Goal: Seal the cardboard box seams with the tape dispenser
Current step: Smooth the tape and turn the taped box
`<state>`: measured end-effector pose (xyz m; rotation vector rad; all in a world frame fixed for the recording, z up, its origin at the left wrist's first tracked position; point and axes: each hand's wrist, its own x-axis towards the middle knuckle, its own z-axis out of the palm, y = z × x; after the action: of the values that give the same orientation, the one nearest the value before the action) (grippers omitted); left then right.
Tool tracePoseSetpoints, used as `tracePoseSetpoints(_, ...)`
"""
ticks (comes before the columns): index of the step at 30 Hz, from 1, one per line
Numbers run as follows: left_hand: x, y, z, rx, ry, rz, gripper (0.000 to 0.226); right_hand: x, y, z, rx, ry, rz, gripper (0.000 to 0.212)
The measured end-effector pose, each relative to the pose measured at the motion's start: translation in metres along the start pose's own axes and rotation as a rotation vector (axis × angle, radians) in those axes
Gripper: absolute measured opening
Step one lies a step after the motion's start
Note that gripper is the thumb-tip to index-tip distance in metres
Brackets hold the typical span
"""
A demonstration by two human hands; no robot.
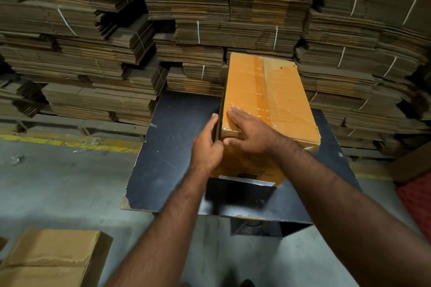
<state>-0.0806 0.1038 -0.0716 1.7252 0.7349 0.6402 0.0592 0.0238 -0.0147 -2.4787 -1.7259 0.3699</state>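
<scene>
Head view: flat left hand (206, 144) and right hand (250, 131) press glossy-taped cardboard box (286, 100).

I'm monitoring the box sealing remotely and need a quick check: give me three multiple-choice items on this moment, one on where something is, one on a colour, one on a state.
1. Where does the cardboard box stand?
A. on the black table
B. on the concrete floor
C. on top of the flat cartons

2. What colour is the line painted on the floor?
A. white
B. yellow
C. blue

3. How is the right hand placed?
A. curled round a tape dispenser
B. hanging idle beside the table
C. flat, fingers straight, on the box top

Answers:
1 A: the box sits on the black table, in front of the stacked flat cartons.
2 B: the stripe left of the table is yellow.
3 C: its palm presses the top near the tape strip, while the left hand rests against the box's left side.
</scene>
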Motion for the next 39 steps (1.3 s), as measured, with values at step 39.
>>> tracePoseSetpoints(39, 0.029, -0.007, 0.050, 0.311, 0.097, 0.334, 0.053, -0.017, 0.008, 0.062, 0.005, 0.705, 0.462, 0.062)
